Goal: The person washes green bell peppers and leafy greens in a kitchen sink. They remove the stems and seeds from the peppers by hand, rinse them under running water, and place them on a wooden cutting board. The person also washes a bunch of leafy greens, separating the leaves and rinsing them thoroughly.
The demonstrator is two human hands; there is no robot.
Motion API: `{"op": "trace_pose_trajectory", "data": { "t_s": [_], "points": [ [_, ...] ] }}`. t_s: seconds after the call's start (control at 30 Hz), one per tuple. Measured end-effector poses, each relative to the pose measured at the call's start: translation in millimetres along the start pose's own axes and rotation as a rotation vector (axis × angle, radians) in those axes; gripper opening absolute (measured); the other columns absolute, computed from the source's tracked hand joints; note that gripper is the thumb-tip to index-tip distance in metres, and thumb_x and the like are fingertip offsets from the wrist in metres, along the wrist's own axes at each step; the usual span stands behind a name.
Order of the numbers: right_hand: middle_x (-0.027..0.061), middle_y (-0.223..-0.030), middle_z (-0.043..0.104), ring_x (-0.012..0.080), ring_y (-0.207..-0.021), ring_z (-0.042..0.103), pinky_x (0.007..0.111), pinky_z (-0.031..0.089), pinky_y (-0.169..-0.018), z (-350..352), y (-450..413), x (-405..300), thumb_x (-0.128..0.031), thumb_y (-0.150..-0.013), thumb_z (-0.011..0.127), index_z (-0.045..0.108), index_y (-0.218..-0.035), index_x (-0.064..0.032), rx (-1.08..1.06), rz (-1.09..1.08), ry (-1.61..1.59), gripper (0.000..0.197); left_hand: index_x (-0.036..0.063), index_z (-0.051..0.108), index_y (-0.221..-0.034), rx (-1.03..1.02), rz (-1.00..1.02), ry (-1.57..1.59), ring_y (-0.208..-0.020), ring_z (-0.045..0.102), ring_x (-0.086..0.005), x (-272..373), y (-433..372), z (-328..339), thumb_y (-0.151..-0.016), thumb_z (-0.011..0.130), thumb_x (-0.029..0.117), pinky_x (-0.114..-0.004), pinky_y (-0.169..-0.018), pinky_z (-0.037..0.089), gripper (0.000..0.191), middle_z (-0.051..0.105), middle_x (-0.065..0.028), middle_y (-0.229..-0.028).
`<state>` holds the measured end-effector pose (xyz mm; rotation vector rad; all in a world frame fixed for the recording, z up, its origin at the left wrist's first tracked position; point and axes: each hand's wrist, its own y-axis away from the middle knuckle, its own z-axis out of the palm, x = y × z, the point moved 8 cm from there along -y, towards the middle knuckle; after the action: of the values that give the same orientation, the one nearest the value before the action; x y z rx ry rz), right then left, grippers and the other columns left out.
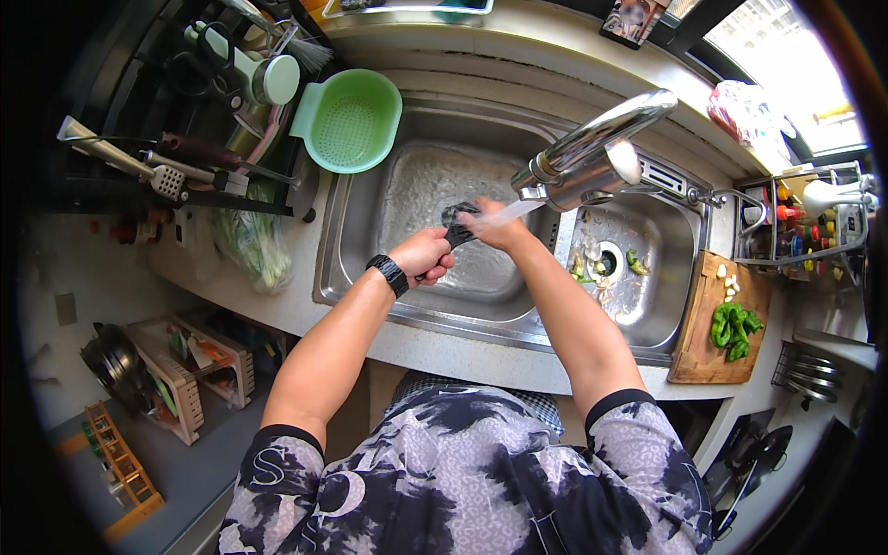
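Note:
Over the large sink basin (357, 229), my left hand (421, 253) grips a dark utensil (459, 234); its exact kind is unclear. A black watch (387, 275) is on the left wrist. My right hand (496, 223) holds the utensil's far part, with its fingers partly blurred and hidden by water. A water stream (515, 211) falls from the chrome faucet (593, 163) across the right hand. Rippling water covers the basin floor beneath both hands.
A green colander (350, 128) overhangs the basin's back left corner. Vegetable scraps (635, 262) lie around the small basin's drain (608, 262). On the right, a cutting board (694, 350) bears green peppers (734, 327) and garlic cloves (730, 283). Bagged greens (257, 243) lie left.

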<state>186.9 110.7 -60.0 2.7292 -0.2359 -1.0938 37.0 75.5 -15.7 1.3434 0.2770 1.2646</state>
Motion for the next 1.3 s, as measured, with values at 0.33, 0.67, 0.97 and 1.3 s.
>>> {"op": "trace_pose_trajectory", "data": {
  "t_s": [0.33, 0.67, 0.97, 1.3],
  "points": [
    [0.0250, -0.104, 0.063, 0.0365, -0.100, 0.061, 0.040, 0.047, -0.088, -24.8, 2.2, -11.8, -0.023, -0.084, 0.053, 0.059, -0.110, 0.0010, -0.172, 0.014, -0.056, 0.036, 0.0099, 0.046, -0.111, 0.017, 0.053, -0.146, -0.036, 0.034, -0.0067, 16.5, 8.5, 9.5, -0.087, 0.035, 0.002, -0.024, -0.031, 0.025, 0.028, 0.045, -0.0003, -0.063],
    [0.0188, -0.090, 0.066, 0.0291, -0.087, 0.065, 0.037, 0.049, -0.076, -35.8, 18.7, -14.9, -0.019, -0.079, 0.062, 0.053, -0.120, 0.0001, 0.002, -0.316, -0.159, 0.046, 0.0085, 0.047, -0.113, 0.029, 0.114, -0.261, -0.037, 0.035, -0.0062, 29.8, 15.6, 11.6, -0.087, 0.035, 0.003, -0.022, -0.032, 0.025, 0.029, 0.045, 0.0008, -0.063],
    [0.0244, -0.091, 0.064, 0.0333, -0.089, 0.064, 0.038, 0.049, -0.077, -23.5, 24.5, -11.8, -0.024, -0.078, 0.065, 0.059, -0.107, 0.0046, -0.035, -0.210, -0.115, 0.042, 0.0087, 0.046, -0.115, 0.044, 0.061, -0.281, -0.037, 0.036, -0.0061, 18.9, 20.1, 12.1, -0.088, 0.036, 0.003, -0.023, -0.032, 0.026, 0.030, 0.047, 0.0009, -0.064],
    [0.0243, -0.087, 0.065, 0.0405, -0.085, 0.063, 0.046, 0.048, -0.078, -22.6, 8.6, -7.4, -0.038, -0.083, 0.053, 0.066, -0.090, 0.0011, 0.049, 0.018, -0.020, 0.042, 0.0091, 0.044, -0.103, -0.012, 0.088, -0.110, -0.038, 0.034, -0.0065, 4.5, 20.6, 8.2, -0.089, 0.035, 0.004, -0.023, -0.034, 0.027, 0.018, 0.044, 0.0005, -0.065]
  ]
}}
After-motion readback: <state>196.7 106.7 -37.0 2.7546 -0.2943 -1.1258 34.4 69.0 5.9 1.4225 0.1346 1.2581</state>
